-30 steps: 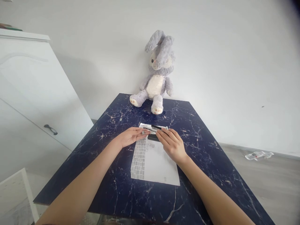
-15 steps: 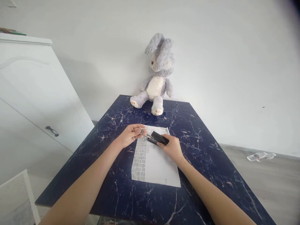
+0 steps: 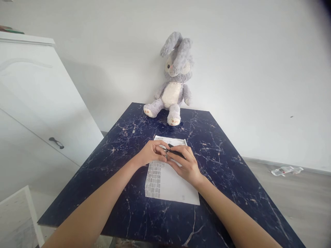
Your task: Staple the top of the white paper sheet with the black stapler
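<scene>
My right hand [image 3: 188, 163] is closed around a black stapler [image 3: 178, 154], its fingers covering much of the body. The stapler is held just over the upper part of a printed sheet of paper [image 3: 178, 182]. My left hand [image 3: 155, 152] meets it from the left, with its index finger and thumb pinched about the stapler's near-left end. A small greyish piece shows between the fingertips of both hands, too small and covered to make out. The sheet lies flat, with dense grey print along its left side.
The dark blue marble-patterned table [image 3: 124, 206] carries the sheet. A grey plush rabbit [image 3: 173, 82] sits at its far end against the wall. On the left stands a white cabinet [image 3: 38, 86]; on the floor at right lies a clear plastic item [image 3: 287, 171].
My left hand has moved right, up against the stapler's end. The metal part that stuck out between the hands is now mostly hidden. My right fingers have shifted over the stapler.
</scene>
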Tool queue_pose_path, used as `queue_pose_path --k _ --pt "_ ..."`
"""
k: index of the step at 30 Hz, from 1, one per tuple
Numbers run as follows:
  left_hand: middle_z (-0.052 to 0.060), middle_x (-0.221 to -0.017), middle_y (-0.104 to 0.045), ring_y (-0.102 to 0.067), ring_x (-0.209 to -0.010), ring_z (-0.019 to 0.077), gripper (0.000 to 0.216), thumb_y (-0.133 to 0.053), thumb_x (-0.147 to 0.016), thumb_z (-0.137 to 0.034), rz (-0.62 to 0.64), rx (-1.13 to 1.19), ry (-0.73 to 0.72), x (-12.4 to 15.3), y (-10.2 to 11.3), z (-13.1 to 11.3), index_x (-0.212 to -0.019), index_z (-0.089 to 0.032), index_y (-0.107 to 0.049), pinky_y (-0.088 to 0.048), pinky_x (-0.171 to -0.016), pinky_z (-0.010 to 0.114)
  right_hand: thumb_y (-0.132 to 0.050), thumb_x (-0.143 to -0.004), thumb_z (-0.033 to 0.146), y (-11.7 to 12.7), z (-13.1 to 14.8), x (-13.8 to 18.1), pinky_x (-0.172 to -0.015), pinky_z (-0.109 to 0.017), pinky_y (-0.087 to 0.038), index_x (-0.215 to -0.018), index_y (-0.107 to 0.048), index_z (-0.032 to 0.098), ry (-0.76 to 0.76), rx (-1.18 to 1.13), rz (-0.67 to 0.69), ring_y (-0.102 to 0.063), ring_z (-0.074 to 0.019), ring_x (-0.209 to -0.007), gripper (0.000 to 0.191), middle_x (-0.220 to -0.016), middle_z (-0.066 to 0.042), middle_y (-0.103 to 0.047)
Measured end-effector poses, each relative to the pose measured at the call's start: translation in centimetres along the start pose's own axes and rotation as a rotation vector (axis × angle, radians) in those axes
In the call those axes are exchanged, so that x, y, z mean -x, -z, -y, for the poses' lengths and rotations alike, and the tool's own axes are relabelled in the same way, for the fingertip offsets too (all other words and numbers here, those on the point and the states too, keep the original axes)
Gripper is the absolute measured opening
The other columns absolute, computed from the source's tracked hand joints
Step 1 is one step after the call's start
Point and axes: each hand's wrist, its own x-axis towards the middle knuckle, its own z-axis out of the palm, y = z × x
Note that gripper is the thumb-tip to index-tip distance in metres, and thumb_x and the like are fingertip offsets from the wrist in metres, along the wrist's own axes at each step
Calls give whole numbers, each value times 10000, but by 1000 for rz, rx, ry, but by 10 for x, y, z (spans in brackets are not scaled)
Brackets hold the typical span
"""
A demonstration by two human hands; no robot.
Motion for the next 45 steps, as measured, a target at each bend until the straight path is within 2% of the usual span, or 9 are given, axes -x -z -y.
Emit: queue_pose_path --k 16,18,21,24,28,31,34,39,45 --pt "116 -875 -787 -735 -690 217 549 -910 -698 -428 -10 -80 -4 -1 -10 -4 -1109 -145 -680 -585 -664 309 -716 -908 210 3 3 -1 -867 -408 -528 -1184 -706 242 37 86 -8 -663 -223 -995 277 -1121 -74 -710" --pt "119 -870 -777 -715 -643 204 499 -820 -772 -556 -209 -186 -112 0 -5 -6 -1023 -146 -687 -565 -615 297 -719 -898 224 9 -7 -4 -872 -420 -524 -1145 -718 248 -13 89 -55 -659 -232 -998 248 -1112 -73 -704" --pt "84 -740 -719 -643 -563 158 477 -511 -982 -604 -718 -529 -248 2 21 -10 -864 -168 -665 -528 -610 281 -720 -886 269 28 -44 -5 -901 -451 -505 -1017 -746 231 -179 167 -204 -638 -248 -999 139 -1100 -79 -678" --pt "102 -872 -731 -705 -821 222 349 -471 -1017 -455 -1007 -1018 -167 5 61 -9 -977 -185 -689 -546 -862 348 -707 -862 346 50 -96 8 -954 -490 -477 -872 -750 206 -437 329 -292 -595 -259 -976 147 -1074 -88 -644" --pt "225 -1470 -546 -500 -1379 384 454 -462 -1003 -361 -932 -1371 87 4 102 8 -1371 -130 -595 -390 -1140 556 -699 -784 365 63 -146 36 -933 -479 -480 -764 -737 178 -694 482 -121 -536 -298 -1006 192 -1038 -116 -623" --pt "179 -1614 -399 -332 -1489 453 517 -460 -1000 -373 -757 -1477 264 2 111 21 -1458 -151 -555 -269 -1176 682 -676 -773 357 57 -158 50 -906 -472 -488 -766 -741 170 -772 534 -22 -523 -308 -1011 198 -1042 -127 -625" --pt "140 -1554 -500 -401 -1454 435 462 -449 -989 -295 -721 -1530 259 2 109 23 -1391 -162 -635 -304 -1171 665 -636 -808 370 49 -164 57 -904 -474 -486 -791 -758 168 -796 527 30 -533 -296 -983 236 -1017 -131 -635" --pt "119 -1172 -756 -684 -1085 312 376 -471 -901 -128 -769 -1502 131 5 101 11 -1077 -190 -798 -537 -965 421 -600 -868 467 47 -174 63 -971 -504 -459 -841 -759 153 -798 497 -7 -555 -279 -943 352 -961 -135 -650" --pt "95 -1002 -766 -702 -923 280 293 -539 -870 -136 -804 -1438 67 5 96 10 -976 -222 -797 -544 -852 369 -567 -891 393 46 -164 54 -910 -449 -485 -886 -754 171 -719 482 -127 -564 -283 -961 290 -959 -119 -648"
